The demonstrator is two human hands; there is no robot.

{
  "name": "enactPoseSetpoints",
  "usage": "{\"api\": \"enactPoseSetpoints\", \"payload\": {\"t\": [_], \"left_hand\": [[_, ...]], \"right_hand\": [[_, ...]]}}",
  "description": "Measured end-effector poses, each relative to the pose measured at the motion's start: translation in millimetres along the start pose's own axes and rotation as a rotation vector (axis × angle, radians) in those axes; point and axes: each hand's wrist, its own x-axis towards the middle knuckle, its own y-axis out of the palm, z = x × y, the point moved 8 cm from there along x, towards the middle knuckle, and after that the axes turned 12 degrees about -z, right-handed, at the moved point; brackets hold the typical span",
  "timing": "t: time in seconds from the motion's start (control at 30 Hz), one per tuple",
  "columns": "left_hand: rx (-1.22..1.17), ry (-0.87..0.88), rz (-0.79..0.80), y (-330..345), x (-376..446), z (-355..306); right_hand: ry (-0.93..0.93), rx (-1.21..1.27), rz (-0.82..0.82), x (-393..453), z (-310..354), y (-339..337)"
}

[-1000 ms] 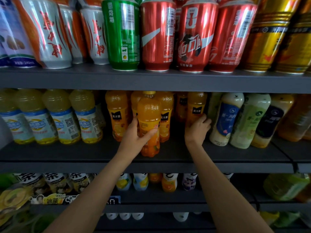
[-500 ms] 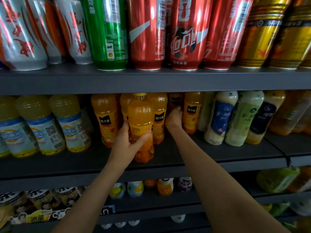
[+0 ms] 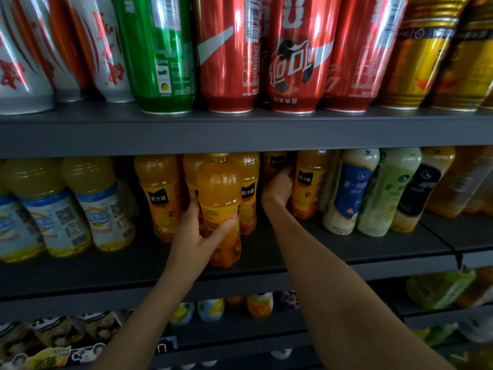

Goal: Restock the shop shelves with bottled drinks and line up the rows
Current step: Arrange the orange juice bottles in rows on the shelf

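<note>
Front orange bottle (image 3: 220,209) gripped by left hand (image 3: 197,236) near shelf (image 3: 333,252) front edge | right hand (image 3: 277,186) curled round rear orange bottle (image 3: 274,164) | rows part-aligned, straightening judged unfinished

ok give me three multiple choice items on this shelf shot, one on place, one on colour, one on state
1. Where is the right hand?
A. on the cans
B. back among the orange bottles
C. on the bottom shelf

2. What colour is the can left of the red cans?
A. green
B. blue
C. black

3. What is the left hand doing?
A. hanging idle
B. pressing flat on the shelf
C. gripping the front orange bottle

Answers: 1 B, it reaches in between bottles on the middle shelf. 2 A, its body is green. 3 C, thumb and fingers wrap round the bottle.
</note>
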Motion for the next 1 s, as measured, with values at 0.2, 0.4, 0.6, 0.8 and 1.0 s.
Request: {"api": "enactPoseSetpoints", "payload": {"t": [0.2, 0.4, 0.6, 0.8, 1.0], "left_hand": [[0.005, -0.004, 0.002, 0, 0, 1], [0.008, -0.005, 0.004, -1, 0, 0], [-0.001, -0.004, 0.008, -1, -1, 0], [0.004, 0.006, 0.003, -1, -1, 0], [0.023, 0.016, -0.005, 0, -1, 1]], "right_hand": [[0.023, 0.076, 0.021, -3, 0, 3], [0.027, 0.065, 0.06, -2, 2, 6], [0.029, 0.062, 0.071, -1, 2, 7], [-0.046, 0.097, 0.03, -14, -2, -2], [-0.071, 0.116, 0.038, -19, -1, -6]]}}
